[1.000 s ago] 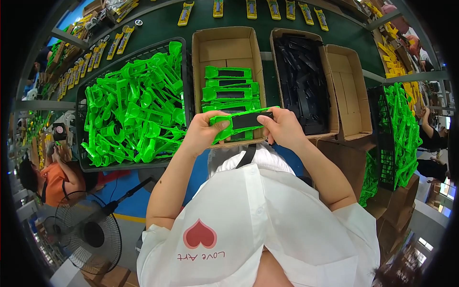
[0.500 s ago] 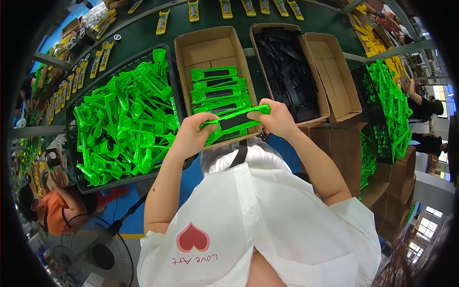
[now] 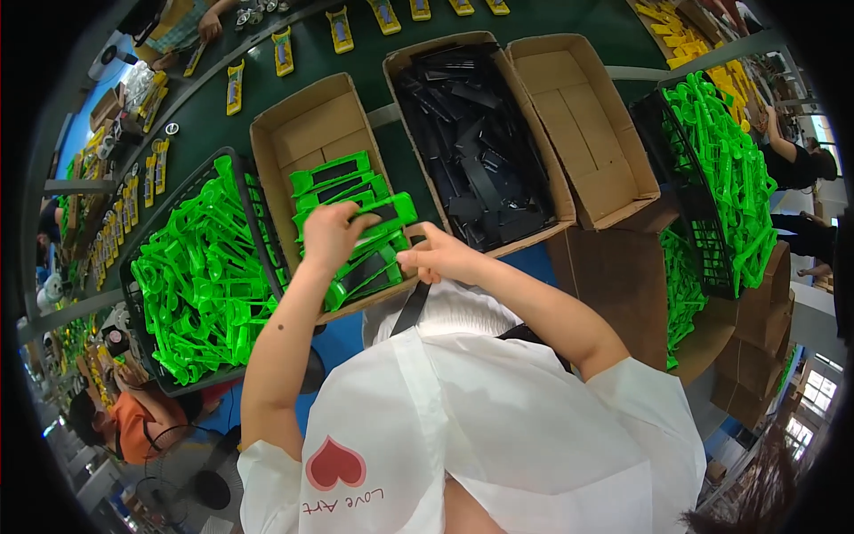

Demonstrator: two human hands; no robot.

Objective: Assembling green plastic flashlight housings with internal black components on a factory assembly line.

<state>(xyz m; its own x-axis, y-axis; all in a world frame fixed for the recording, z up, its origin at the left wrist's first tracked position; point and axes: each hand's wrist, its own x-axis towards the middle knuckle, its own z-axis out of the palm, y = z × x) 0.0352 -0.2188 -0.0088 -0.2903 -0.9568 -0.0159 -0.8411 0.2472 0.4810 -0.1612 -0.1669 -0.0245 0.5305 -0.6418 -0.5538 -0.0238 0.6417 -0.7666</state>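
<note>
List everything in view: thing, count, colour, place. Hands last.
Worktop: one, dark green, across the top
Cardboard boxes: three side by side, brown, centre; more at lower right
Green pieces with black strips: several, green and black, left box
Loose strips: many, black, middle box
Crates: two, black, left and right
Loose parts: many, green, in both crates
Yellow pieces: many, top and both sides
Fan: one, dark, lower left
Other people: several, edges
Shirt: one, white, bottom
Left hand: one, bare, holding a green piece over the left box
Right hand: one, bare, beside it
</note>
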